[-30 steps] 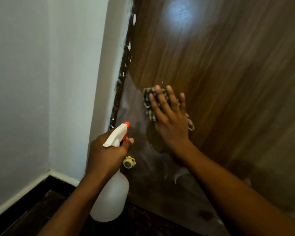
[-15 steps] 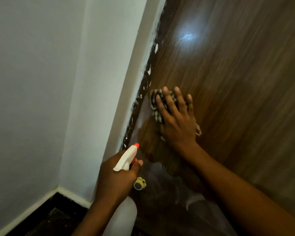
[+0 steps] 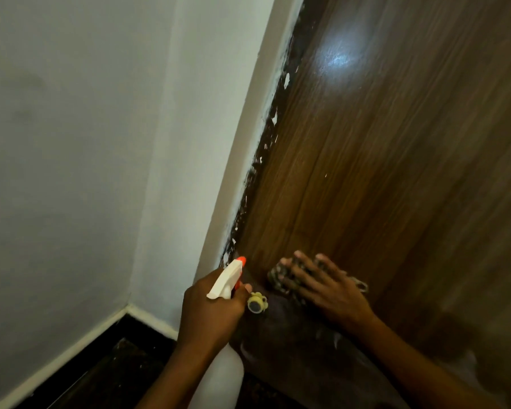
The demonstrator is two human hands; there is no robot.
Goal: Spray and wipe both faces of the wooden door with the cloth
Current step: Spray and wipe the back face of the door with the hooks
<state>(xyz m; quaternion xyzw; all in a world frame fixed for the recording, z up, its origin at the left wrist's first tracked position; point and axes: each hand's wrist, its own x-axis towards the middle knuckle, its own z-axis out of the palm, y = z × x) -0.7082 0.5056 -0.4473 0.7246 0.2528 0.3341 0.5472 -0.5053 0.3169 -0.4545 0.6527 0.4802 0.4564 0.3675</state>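
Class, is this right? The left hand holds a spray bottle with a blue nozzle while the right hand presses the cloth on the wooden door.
No. The head view shows an orange nozzle, not blue. The left hand holds that spray bottle while the right hand presses the cloth on the wooden door.

White wall [image 3: 71, 143], white skirting [image 3: 56, 361], dark floor [image 3: 115, 376], small yellow round fitting [image 3: 257, 302]

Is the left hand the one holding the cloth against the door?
No, the right hand presses the cloth flat on the wooden door, while the left hand grips the spray bottle.
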